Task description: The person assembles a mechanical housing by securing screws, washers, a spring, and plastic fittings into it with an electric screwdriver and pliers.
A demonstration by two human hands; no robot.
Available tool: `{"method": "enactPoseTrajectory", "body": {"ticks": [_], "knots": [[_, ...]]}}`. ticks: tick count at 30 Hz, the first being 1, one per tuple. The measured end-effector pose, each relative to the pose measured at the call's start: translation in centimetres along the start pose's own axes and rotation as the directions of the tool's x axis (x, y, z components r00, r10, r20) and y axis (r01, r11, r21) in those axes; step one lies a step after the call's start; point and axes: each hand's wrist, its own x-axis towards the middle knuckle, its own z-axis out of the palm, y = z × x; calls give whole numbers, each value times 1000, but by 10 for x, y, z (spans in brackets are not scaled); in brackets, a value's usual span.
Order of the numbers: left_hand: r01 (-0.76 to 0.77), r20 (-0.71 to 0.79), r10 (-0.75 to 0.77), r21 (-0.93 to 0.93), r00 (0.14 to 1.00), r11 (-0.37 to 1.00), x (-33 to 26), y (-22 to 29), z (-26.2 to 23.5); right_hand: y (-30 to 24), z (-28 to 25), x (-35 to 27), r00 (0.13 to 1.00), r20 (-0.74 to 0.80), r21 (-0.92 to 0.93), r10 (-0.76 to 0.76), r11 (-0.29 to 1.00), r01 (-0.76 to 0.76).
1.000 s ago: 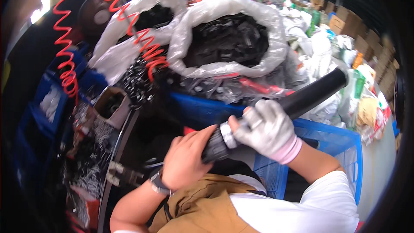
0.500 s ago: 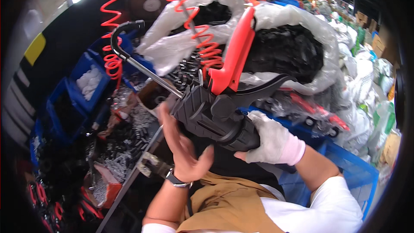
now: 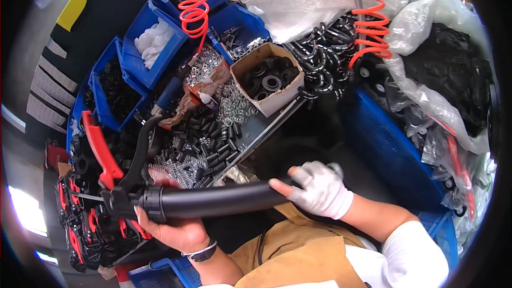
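A caulking gun lies sideways across my front, its long black barrel toward the right and its red and black handle parts upright at the left. My left hand, bare with a watch at the wrist, is wrapped round the barrel's left end from below. My right hand, in a white glove with bare fingertips, is over the barrel's right end. One bare fingertip touches the barrel there, while the other fingers are apart and a little blurred. The glove hides the very end of the barrel.
Beyond the gun, the bench holds springs, black sleeves and a carton of black rings. Blue bins line the far left. Black hooked rods lie behind. Red coiled hoses hang overhead. A blue crate stands right.
The caulking gun has swung from pointing away, handle up, to lying sideways with its handle at left. My left hand has closed round the barrel; my right hand has loosened its hold.
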Motion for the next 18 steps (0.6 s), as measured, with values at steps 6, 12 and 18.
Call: {"method": "enactPoseTrajectory", "body": {"ticks": [6,12,18], "knots": [[244,535,-154,-101,831,964,28,6,-43,44,69,3,554,448,757,-702,-32,-653],[-141,355,102,88,929,986,7,-23,30,220,250,1,793,357,276,493,756,-594],[82,348,-58,-54,936,995,26,-3,0,234,276,-64,410,631,-279,659,685,-673]]}}
